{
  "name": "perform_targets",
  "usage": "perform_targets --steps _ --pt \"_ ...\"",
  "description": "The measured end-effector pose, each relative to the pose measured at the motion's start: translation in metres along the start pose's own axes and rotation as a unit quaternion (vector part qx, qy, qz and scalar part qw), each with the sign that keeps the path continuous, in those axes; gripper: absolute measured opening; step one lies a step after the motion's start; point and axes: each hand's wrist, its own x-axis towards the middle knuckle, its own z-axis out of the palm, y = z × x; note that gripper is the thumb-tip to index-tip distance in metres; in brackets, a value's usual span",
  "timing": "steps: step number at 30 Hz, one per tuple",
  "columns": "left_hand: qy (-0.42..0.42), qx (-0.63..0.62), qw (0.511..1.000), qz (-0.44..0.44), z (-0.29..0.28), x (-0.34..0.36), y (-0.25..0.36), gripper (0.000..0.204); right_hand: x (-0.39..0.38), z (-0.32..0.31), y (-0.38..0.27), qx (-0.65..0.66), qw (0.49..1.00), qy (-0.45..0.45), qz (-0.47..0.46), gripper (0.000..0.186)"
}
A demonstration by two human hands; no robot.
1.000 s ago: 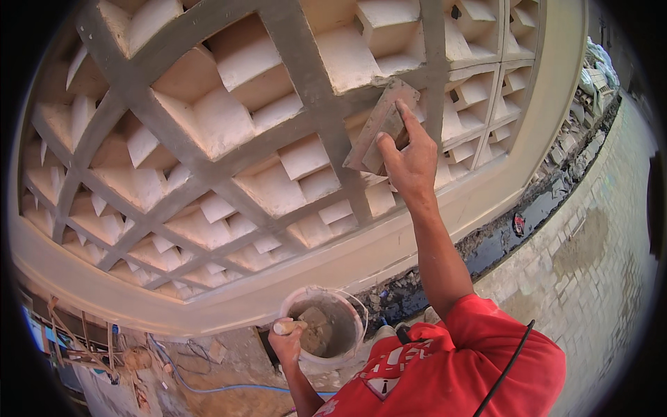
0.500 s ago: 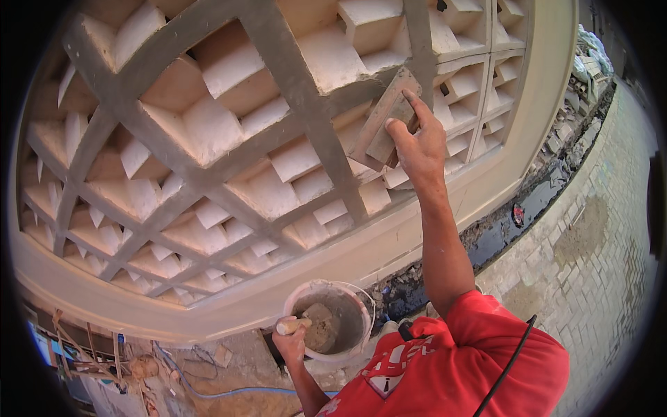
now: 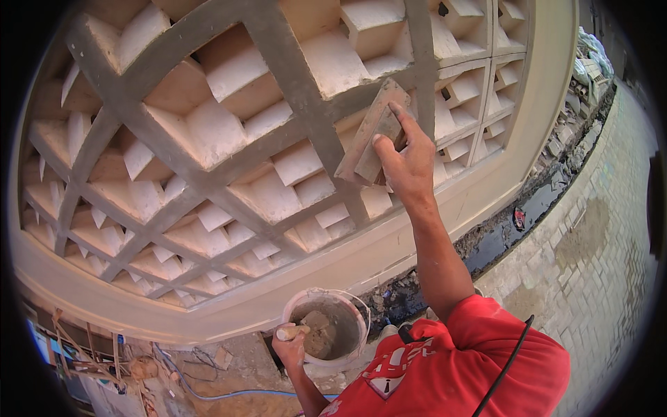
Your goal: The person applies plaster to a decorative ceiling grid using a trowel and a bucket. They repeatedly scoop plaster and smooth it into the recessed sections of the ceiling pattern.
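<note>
A flat plastering float [image 3: 356, 154] is in my right hand [image 3: 411, 161], its fingers wrapped round the grip and the index finger along the back. The float lies slanted over a grey mortar strip [image 3: 326, 149] of the pale breeze-block wall [image 3: 208, 125]; I cannot tell whether its whole face touches. Low down, my left hand [image 3: 289, 349] is closed round the pale handle of a trowel [image 3: 292, 332] beside a whitish bucket [image 3: 363, 321]. Grey mortar [image 3: 321, 333] sits inside the bucket; the trowel's blade is hard to make out there.
A smooth ledge [image 3: 278, 295] runs along the foot of the wall. Beyond it lies a ditch with dark water [image 3: 497, 243], then brick paving [image 3: 604, 292]. Rubble [image 3: 573, 115] is heaped at the far right. A blue hose [image 3: 236, 395] and wood scraps [image 3: 90, 347] lie at lower left.
My right hand has moved the float left and a little downward over the wall. My left hand stays at the bucket, still gripping the trowel handle.
</note>
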Motion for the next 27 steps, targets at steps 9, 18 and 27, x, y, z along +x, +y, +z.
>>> perform_targets --steps 9,18,27 --pt "-0.025 0.009 1.0 -0.015 0.012 0.007 0.01 0.03 -0.03 0.036 -0.008 -0.038 0.989 -0.14 -0.028 0.058" --pt "-0.003 -0.015 1.0 -0.003 0.014 0.001 0.016 0.026 0.032 -0.011 0.007 -0.05 0.998 0.003 0.027 0.059" --pt "-0.026 0.038 0.999 -0.012 0.013 0.006 0.015 0.032 -0.042 0.051 -0.02 -0.1 0.972 -0.213 -0.02 0.058"
